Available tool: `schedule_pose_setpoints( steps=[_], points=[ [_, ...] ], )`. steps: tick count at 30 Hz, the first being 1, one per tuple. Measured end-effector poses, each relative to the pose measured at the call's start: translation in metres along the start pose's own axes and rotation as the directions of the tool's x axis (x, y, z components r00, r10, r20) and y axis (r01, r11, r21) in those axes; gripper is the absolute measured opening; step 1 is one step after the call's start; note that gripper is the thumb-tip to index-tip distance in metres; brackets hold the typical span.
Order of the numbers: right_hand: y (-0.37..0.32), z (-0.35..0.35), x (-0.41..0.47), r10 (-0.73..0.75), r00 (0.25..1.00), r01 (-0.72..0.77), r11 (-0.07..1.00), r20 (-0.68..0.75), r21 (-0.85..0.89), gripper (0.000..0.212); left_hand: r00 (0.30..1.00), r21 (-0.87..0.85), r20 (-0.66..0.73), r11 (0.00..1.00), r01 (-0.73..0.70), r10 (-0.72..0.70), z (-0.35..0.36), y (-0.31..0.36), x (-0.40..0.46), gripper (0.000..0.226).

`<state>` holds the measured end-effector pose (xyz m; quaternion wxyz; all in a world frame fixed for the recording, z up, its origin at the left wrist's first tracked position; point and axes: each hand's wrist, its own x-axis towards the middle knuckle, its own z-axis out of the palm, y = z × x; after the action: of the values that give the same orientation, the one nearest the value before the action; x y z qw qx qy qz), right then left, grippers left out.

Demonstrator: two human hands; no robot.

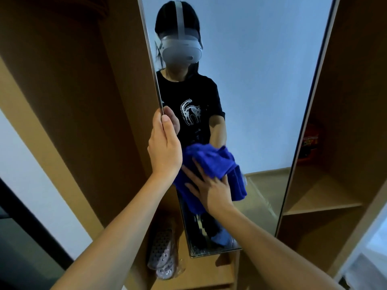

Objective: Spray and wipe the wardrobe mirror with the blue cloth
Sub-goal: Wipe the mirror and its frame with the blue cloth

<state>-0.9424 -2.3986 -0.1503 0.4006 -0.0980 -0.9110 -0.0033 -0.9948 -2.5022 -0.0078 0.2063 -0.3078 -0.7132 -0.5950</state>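
The tall wardrobe mirror [261, 101] fills the middle of the head view, with wet streaks near its bottom edge. My left hand [164, 147] grips the mirror's left edge, thumb on the glass and fingers behind it. My right hand [211, 191] presses the bunched blue cloth [213, 164] flat against the lower glass, fingers spread. The cloth's reflection merges with it. No spray bottle is in view.
Brown wardrobe panels [83, 101] stand left of the mirror, and open shelves [322, 197] right of it hold a red-orange package [310, 143]. Pink slippers in a clear bag [163, 254] lie on the wardrobe floor below the mirror's left corner.
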Motion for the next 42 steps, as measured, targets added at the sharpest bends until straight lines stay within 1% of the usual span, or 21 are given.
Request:
schedule_pose_setpoints(
  steps=[2,3,5,7,11,15,17,20,21,24,25,29,31,36,39,42],
  points=[
    [-0.004,-0.025,0.029,0.100,0.992,-0.097,0.995,-0.077,0.038,0.057,1.000,0.006,0.004,1.000,0.000,0.000,0.001,-0.002,0.000,0.049],
    [-0.005,-0.035,0.042,0.125,0.987,-0.122,0.992,-0.096,0.037,0.059,1.000,0.006,0.008,1.000,0.000,0.000,0.001,-0.003,0.000,0.051],
    [-0.003,-0.045,0.057,0.131,0.984,-0.132,0.991,-0.123,0.000,0.061,1.000,-0.007,0.020,1.000,-0.006,0.006,0.000,-0.008,0.000,0.055],
    [-0.004,-0.046,0.059,0.134,0.979,-0.139,0.990,-0.155,-0.021,0.061,0.999,-0.018,0.053,1.000,0.012,-0.011,-0.001,-0.011,-0.003,0.051],
    [-0.005,-0.044,0.055,0.153,0.978,-0.153,0.988,-0.139,0.008,0.060,0.989,-0.039,0.120,0.995,0.095,-0.090,-0.004,-0.018,-0.022,0.049],
    [-0.005,-0.046,0.056,0.143,0.983,-0.136,0.989,-0.119,0.060,0.060,0.970,-0.078,0.145,0.975,0.206,-0.193,-0.003,-0.029,-0.029,0.059],
    [-0.004,-0.046,0.055,0.137,0.981,-0.129,0.989,-0.135,0.068,0.061,0.970,-0.070,0.123,0.974,0.218,-0.208,-0.002,-0.030,-0.035,0.058],
    [-0.006,-0.047,0.055,0.139,0.981,-0.132,0.990,-0.137,0.057,0.060,0.981,-0.048,0.056,0.981,0.186,-0.183,0.002,-0.031,-0.040,0.051],
    [-0.006,-0.047,0.055,0.138,0.981,-0.131,0.990,-0.138,0.058,0.060,0.983,-0.044,0.048,0.983,0.179,-0.176,0.004,-0.034,-0.041,0.052],
    [-0.006,-0.045,0.052,0.135,0.978,-0.128,0.990,-0.158,0.053,0.060,0.983,-0.016,0.046,0.984,0.178,-0.177,0.014,-0.047,-0.050,0.064],
    [-0.005,-0.044,0.049,0.128,0.979,-0.122,0.991,-0.160,0.051,0.060,0.983,-0.023,0.042,0.984,0.178,-0.176,0.017,-0.055,-0.057,0.064],
    [-0.003,-0.036,0.041,0.110,0.983,-0.103,0.993,-0.145,0.053,0.058,0.973,-0.099,0.048,0.969,0.228,-0.224,0.030,-0.095,-0.093,0.054],
    [-0.002,-0.028,0.038,0.100,0.979,-0.096,0.995,-0.175,0.031,0.058,0.977,-0.134,0.045,0.968,0.214,-0.210,0.035,-0.115,-0.108,0.053],
    [-0.001,0.001,0.020,0.092,0.958,-0.098,0.995,-0.270,-0.011,0.059,0.979,-0.177,-0.009,0.964,0.198,-0.203,0.041,-0.129,-0.118,0.068],
    [-0.006,0.030,-0.002,0.059,0.940,-0.079,0.996,-0.337,-0.046,0.059,0.978,-0.192,-0.030,0.962,0.195,-0.204,0.039,-0.131,-0.121,0.070],
    [-0.008,0.066,-0.029,0.006,0.931,-0.043,0.995,-0.364,-0.094,0.060,0.983,-0.205,-0.040,0.964,0.167,-0.179,0.038,-0.133,-0.123,0.070]
  ],
)
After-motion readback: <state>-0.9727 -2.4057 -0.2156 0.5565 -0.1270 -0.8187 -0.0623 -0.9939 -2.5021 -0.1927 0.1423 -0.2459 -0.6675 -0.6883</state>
